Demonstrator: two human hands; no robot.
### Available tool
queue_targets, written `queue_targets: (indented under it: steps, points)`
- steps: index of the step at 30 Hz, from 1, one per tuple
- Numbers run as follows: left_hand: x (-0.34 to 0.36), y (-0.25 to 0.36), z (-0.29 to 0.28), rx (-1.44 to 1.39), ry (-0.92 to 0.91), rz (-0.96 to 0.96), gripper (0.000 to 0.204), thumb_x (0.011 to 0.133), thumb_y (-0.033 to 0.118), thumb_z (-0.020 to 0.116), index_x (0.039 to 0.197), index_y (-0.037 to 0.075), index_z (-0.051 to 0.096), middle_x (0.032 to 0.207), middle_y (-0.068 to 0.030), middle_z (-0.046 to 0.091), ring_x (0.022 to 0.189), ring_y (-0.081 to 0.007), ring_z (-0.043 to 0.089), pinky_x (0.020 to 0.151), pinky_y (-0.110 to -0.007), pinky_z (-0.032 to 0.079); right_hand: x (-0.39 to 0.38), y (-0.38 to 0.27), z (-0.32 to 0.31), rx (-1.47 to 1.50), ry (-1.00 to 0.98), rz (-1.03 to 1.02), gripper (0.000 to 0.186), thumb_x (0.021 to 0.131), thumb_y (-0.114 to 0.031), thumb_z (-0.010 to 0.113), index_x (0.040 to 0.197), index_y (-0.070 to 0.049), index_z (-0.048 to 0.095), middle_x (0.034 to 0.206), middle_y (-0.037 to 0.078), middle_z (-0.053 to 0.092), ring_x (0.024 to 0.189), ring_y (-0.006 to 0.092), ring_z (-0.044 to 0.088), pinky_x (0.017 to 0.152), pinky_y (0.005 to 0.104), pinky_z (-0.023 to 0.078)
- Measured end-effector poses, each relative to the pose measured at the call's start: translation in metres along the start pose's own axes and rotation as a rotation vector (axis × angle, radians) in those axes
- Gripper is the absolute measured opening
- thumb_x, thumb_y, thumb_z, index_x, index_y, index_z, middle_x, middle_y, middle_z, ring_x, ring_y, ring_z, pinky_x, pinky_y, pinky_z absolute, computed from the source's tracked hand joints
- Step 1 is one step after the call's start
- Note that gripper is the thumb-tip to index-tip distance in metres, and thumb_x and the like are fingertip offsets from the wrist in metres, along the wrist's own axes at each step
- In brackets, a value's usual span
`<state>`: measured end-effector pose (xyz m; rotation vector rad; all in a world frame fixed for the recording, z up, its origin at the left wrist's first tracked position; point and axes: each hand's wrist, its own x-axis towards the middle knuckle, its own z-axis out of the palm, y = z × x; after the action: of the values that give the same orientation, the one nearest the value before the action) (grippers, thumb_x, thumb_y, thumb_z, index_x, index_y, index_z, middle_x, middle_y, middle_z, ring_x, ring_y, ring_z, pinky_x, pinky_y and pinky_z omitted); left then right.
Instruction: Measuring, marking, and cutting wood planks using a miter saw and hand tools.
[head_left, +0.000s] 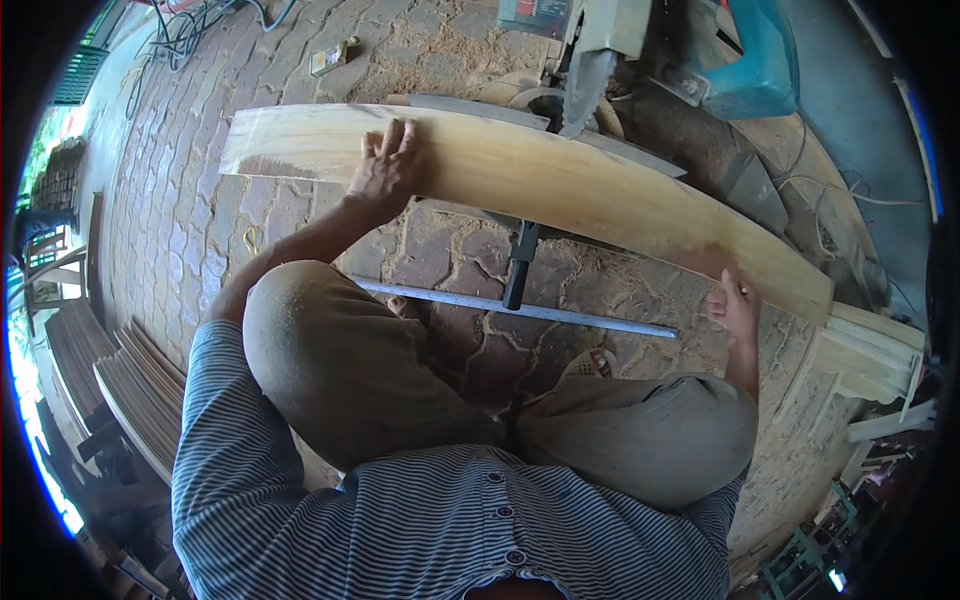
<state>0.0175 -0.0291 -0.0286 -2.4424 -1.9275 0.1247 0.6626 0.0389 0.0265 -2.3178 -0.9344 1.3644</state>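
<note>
A striped shirt (420,530), dusty brown trousers (360,390) and bare hands.
The shirt has narrow dark blue and pale stripes, with round dark buttons (504,511) set in a row down its front and a collar (515,577) at the near edge. The left sleeve (228,400) ends around the elbow, leaving the forearm bare; the right sleeve (718,505) shows only in part. The trousers are a dull olive-brown, with pale specks of dust on the left knee (285,310). A light-coloured sandal (592,364) with small holes covers the right foot; on the left, only toes (400,307) show clearly. Both the left hand (385,172) and right hand (735,310) are ungloved.
</note>
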Motion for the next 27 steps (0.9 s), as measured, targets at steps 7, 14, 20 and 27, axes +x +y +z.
queue_targets:
  steps: [7,14,20,27]
  points:
    - [0.007,0.013,-0.012,0.159,-0.112,0.020,0.041,0.100,0.018,0.053,0.135,-0.001,0.055,0.160,-0.0325,0.035,0.150,-0.0518,0.033,0.097,-0.081,0.045,-0.101,-0.243,0.005,0.202,-0.154,-0.697,0.060,0.104,-0.051,0.065,0.138,-0.002,0.061,0.107,0.008,0.073,0.093,0.0124,0.069,0.082,0.0306,0.057]
    - [0.014,0.024,-0.026,0.267,-0.284,-0.019,0.045,0.104,0.020,0.053,0.142,-0.003,0.051,0.161,-0.0354,0.034,0.151,-0.0540,0.033,0.089,-0.078,0.054,-0.181,-0.383,0.099,0.167,-0.335,-0.744,0.038,0.103,-0.043,0.066,0.110,-0.006,0.068,0.095,0.008,0.070,0.079,0.0175,0.066,0.066,0.0349,0.057]
    - [0.012,0.025,-0.020,0.257,-0.284,-0.046,0.049,0.105,0.018,0.051,0.149,-0.003,0.049,0.162,-0.0341,0.034,0.151,-0.0535,0.032,0.090,-0.079,0.052,-0.161,-0.349,0.095,0.112,-0.317,-0.895,0.059,0.099,-0.058,0.067,0.126,-0.006,0.068,0.100,0.004,0.069,0.081,0.0071,0.066,0.069,0.0217,0.054]
    - [0.008,0.019,-0.017,0.174,-0.197,-0.072,0.051,0.101,0.020,0.058,0.146,-0.004,0.050,0.160,-0.0357,0.034,0.150,-0.0545,0.033,0.089,-0.081,0.051,-0.195,-0.245,0.115,0.233,-0.471,-0.641,0.059,0.102,-0.064,0.057,0.120,-0.008,0.066,0.084,0.002,0.064,0.065,0.0097,0.062,0.059,0.0262,0.053]
